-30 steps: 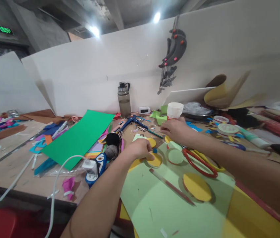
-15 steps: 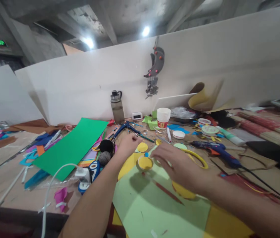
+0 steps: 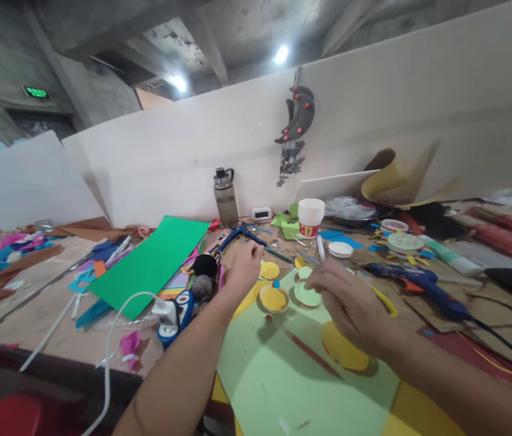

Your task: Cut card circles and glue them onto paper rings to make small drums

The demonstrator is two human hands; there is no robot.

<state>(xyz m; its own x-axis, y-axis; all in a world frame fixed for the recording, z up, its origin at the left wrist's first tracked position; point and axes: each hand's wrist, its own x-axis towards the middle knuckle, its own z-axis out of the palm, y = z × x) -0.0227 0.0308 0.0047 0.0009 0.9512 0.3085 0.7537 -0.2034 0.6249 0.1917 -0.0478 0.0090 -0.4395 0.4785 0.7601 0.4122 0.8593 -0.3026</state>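
My left hand (image 3: 244, 266) rests knuckles-up on the far edge of a light green foam sheet (image 3: 278, 381). Its fingers are curled under, and whatever they hold is hidden. Just below it sits a yellow disc inside a clear ring (image 3: 274, 299), and a small yellow disc (image 3: 269, 270) lies to its right. My right hand (image 3: 351, 306) hovers over the sheet with fingertips pinched together beside a light green disc (image 3: 305, 295). I cannot make out what is in the pinch. A larger yellow disc (image 3: 344, 351) lies partly under my right wrist. A thin red stick (image 3: 304, 348) crosses the sheet.
A dark green sheet (image 3: 151, 263), a white plug with cable (image 3: 165, 307) and yarn balls (image 3: 202, 284) lie to the left. Behind stand a water bottle (image 3: 226, 197) and stacked paper cups (image 3: 310, 218). A blue glue gun (image 3: 419, 283) and yellow scissors (image 3: 387, 303) lie to the right.
My right hand has drawn back from the paper cups and now hovers over the light green sheet beside the green disc. My left hand has lifted off the ringed yellow disc and moved slightly farther away.
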